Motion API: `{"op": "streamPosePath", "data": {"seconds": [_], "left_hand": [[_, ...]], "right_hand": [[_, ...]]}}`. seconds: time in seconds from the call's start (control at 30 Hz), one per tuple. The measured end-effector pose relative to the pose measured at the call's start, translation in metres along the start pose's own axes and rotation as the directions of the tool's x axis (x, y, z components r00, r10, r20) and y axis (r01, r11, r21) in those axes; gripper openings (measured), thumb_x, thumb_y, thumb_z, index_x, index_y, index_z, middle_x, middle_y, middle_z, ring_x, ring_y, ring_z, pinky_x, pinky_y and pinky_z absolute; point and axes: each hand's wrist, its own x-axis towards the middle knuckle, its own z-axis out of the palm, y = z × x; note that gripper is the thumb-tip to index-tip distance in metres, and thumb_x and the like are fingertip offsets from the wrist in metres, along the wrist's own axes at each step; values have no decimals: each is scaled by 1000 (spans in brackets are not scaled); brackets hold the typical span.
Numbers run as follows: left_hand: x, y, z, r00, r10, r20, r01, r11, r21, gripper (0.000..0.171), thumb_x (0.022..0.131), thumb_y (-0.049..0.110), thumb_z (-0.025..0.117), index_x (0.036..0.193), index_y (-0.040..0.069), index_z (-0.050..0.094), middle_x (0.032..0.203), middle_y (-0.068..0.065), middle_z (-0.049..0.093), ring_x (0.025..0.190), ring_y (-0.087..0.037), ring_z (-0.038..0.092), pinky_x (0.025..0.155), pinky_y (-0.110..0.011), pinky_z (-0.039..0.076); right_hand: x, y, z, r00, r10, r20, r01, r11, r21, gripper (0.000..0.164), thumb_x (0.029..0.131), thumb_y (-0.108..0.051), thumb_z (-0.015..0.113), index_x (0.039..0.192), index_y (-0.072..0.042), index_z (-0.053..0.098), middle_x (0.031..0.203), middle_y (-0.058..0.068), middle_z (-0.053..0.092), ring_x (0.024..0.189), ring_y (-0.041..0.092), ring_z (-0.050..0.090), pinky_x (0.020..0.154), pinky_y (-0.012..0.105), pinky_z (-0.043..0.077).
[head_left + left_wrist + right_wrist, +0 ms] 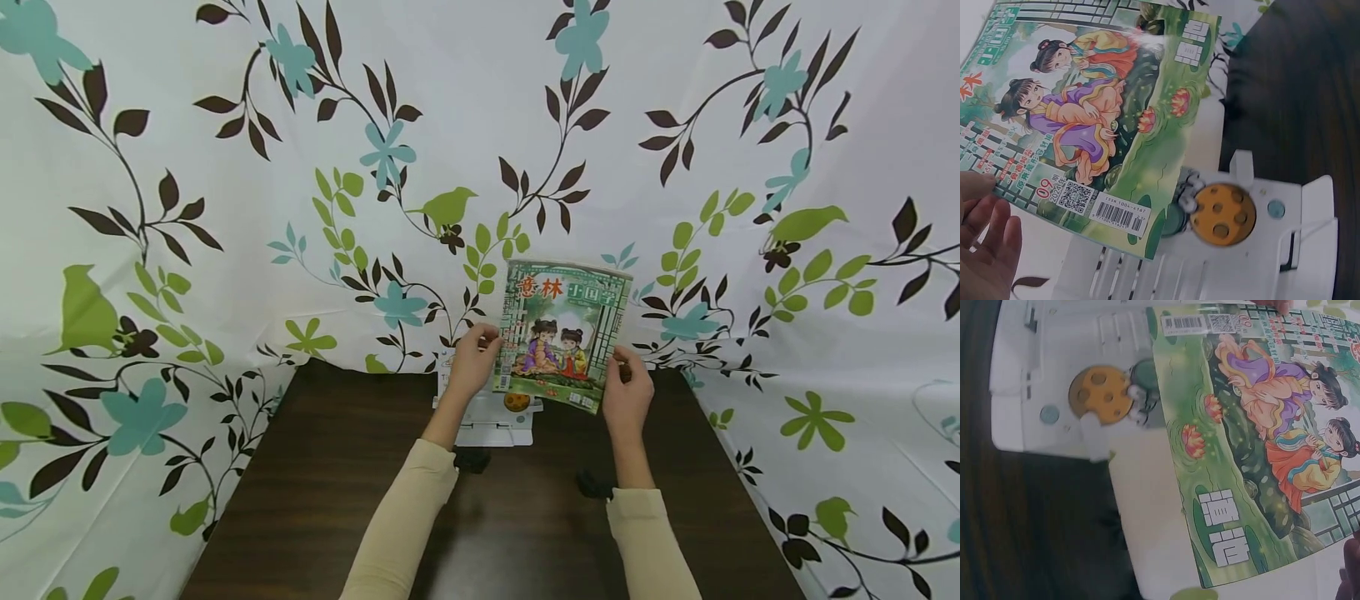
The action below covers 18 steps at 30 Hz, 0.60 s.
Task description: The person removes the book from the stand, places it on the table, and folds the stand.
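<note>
Both hands hold up a green magazine (pixel 562 337) with two cartoon children on its cover. At its left edge my left hand (pixel 474 362) pinches it between thumb and fingers. My right hand (pixel 628 392) grips the opposite edge, near the lower corner. The magazine tilts slightly, its cover facing me. Just behind and below it stands a white book stand (pixel 495 435) with an orange moon print, partly hidden by the magazine. In the left wrist view, the cover's barcode corner overlaps the stand's slotted panel (pixel 1297 250).
The dark wood table (pixel 337 492) carries the stand near its back edge. A white cloth (pixel 450 108) with leaves, flowers and birds hangs behind and at both sides. Small black objects (pixel 595 483) show beside the wrists.
</note>
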Motion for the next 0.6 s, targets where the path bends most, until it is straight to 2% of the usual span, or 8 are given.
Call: {"op": "streamPosePath", "data": {"seconds": [0.17,0.37,0.53,0.6], "left_hand": [[0,3,18,999,15,37,-15,1000,-20,19,109,17,65,122,6,70,119,-14,73,113,-29,69,97,-45,58],[-5,8,34,997,19,81,-18,1000,-22,19,110,19,63,124,7,70,121,-13,71,115,-29,67,97,-47,56],[-10,13,49,994,31,101,-28,999,-33,19,110,19,63,124,8,70,120,-13,72,114,-30,66,94,-48,55],[-11,13,57,993,38,110,-35,999,-35,19,110,19,63,124,8,71,119,-12,72,113,-28,67,91,-45,56]], "right_hand": [[-1,9,-15,1000,10,-26,-11,1000,-20,28,110,-16,62,134,-7,73,124,16,72,96,-3,56,77,22,43],[-5,18,-30,998,18,-52,-19,1000,-12,30,111,-14,61,137,-5,71,129,19,70,104,-4,54,85,27,45],[-6,24,-44,996,32,-88,-34,999,-19,31,111,-15,60,138,-4,70,126,19,70,100,-6,54,83,26,44],[-5,26,-49,993,42,-106,-45,999,-25,31,111,-15,60,138,-3,70,123,18,69,98,-6,54,83,27,44]]}}
